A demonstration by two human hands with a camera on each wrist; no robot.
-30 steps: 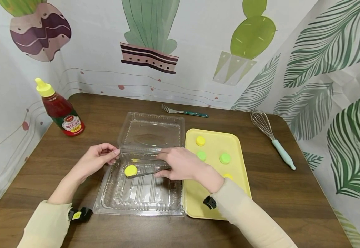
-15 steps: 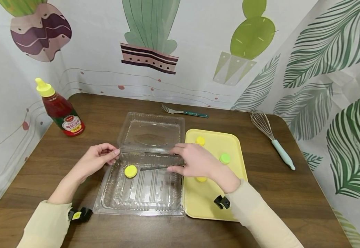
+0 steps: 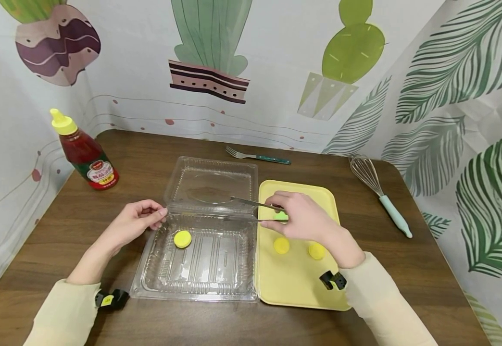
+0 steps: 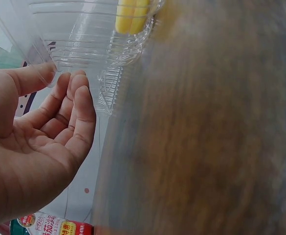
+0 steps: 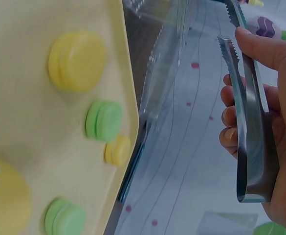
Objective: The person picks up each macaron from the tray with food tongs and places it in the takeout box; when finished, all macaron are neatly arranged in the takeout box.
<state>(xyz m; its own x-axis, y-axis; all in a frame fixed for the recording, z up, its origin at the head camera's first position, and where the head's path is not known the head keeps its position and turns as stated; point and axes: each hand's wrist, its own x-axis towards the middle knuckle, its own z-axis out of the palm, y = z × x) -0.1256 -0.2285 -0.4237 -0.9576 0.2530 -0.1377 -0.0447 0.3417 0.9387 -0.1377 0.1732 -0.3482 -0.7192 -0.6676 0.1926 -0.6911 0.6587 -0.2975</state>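
The nearly closed left hand (image 3: 136, 222) pinches the left rim of a ribbed clear plastic box (image 3: 201, 271), a round yellow macaron (image 3: 182, 239) inside near that side, while the half-closed right hand (image 3: 300, 216) grips parted metal tongs (image 5: 254, 98) above the left edge of a yellow tray (image 3: 294, 288), serrated tips distinct only from the right wrist.

Yellow and green macarons (image 3: 182, 239), pale yellow tray (image 3: 298, 283), silvery tongs (image 5: 254, 142), brown wood-grained table (image 3: 407, 274), cactus-and-leaf-patterned white cloth (image 3: 277, 38)

Beyond the far edge of the brown table (image 3: 216, 327), a white backdrop (image 3: 277, 48) was printed with cacti (image 3: 212, 33) and leaves (image 3: 463, 67).
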